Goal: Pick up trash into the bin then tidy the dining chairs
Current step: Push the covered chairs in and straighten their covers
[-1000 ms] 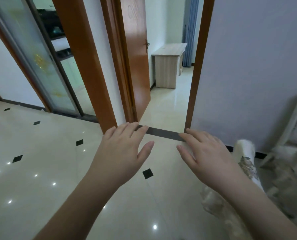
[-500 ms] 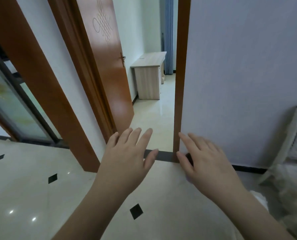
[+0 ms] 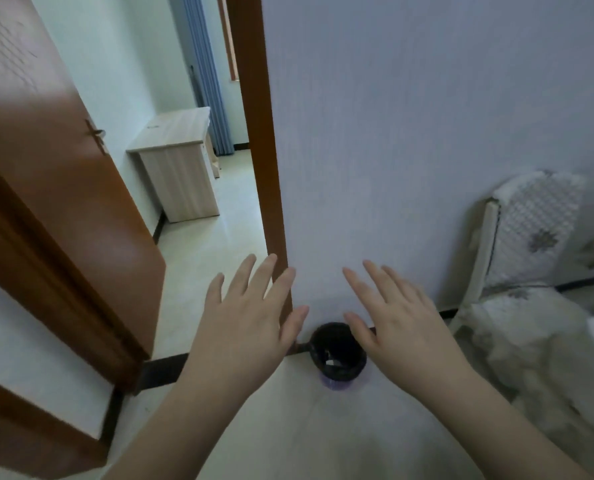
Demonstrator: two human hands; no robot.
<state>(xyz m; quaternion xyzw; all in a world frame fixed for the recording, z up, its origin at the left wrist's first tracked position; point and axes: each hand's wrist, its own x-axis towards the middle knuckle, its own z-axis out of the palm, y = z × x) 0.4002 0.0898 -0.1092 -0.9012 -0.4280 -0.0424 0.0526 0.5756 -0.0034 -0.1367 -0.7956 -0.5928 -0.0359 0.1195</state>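
Both hands are held out flat with fingers spread, holding nothing: left hand [image 3: 250, 327], right hand [image 3: 397, 327]. The bin [image 3: 337, 355] (dark-lined, some scraps inside) stands on the floor [image 3: 288, 427] against the wall's foot [image 3: 409, 168] beside the doorframe [image 3: 267, 168]. Best to find the trash first, then return here.

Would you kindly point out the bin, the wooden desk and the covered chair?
bin [image 3: 337, 370], head view, dark liner at its rim.
wooden desk [image 3: 176, 128], head view, its top.
covered chair [image 3: 534, 230], head view, its backrest cover.
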